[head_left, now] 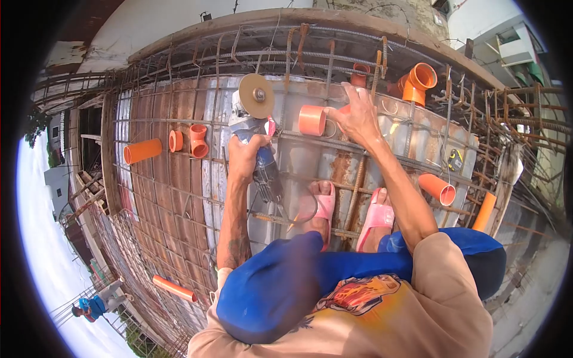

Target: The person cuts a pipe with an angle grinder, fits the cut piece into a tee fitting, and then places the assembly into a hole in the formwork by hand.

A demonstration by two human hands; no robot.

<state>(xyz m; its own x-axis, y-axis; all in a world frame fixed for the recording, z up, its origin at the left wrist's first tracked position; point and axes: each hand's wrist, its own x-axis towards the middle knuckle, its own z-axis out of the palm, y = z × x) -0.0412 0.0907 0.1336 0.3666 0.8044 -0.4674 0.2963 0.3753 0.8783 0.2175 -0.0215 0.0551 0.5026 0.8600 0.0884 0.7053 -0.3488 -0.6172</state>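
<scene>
My left hand (243,156) is wrapped round the blue body of an angle grinder (267,170), whose tan cutting disc (248,98) points up and away from me. To its right is a short orange pipe piece (312,120) with a wider end. My right hand (363,116) grips around the orange part beside that wider end, thumb on the near side and fingers stretched over the far side. The palm hides some of this grip. The disc and the pipe piece are apart. Both lie above a rebar grid (286,136) over metal sheets.
Orange pipes and fittings lie about: a pipe (143,151), a tee (199,141), an elbow (419,83), a short pipe (437,189) and a longer one (174,288). A tape measure (456,160) lies at right. My pink-sandalled feet stand between bars. Another person (94,306) is far left.
</scene>
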